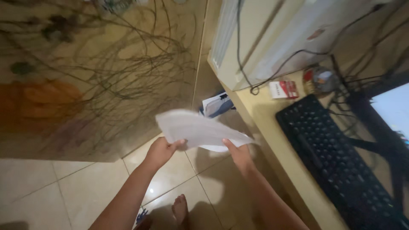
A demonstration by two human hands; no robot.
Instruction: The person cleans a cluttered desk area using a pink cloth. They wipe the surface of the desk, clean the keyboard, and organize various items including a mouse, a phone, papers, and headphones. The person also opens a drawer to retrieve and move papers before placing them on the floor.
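A stack of white paper sheets (194,127) hangs in the air over the tiled floor, bent and blurred by motion. My left hand (161,151) grips its lower left edge. My right hand (238,153) holds the lower right edge, close to the side of the desk (272,140). Both forearms reach up from the bottom of the view.
A black keyboard (336,157) lies on the yellow desk, with a lit monitor (392,110) at right. A beige printer (277,38) with cables stands at the back, a small red-and-white box (283,89) beside it. A bare foot (181,208) rests on the beige tiles.
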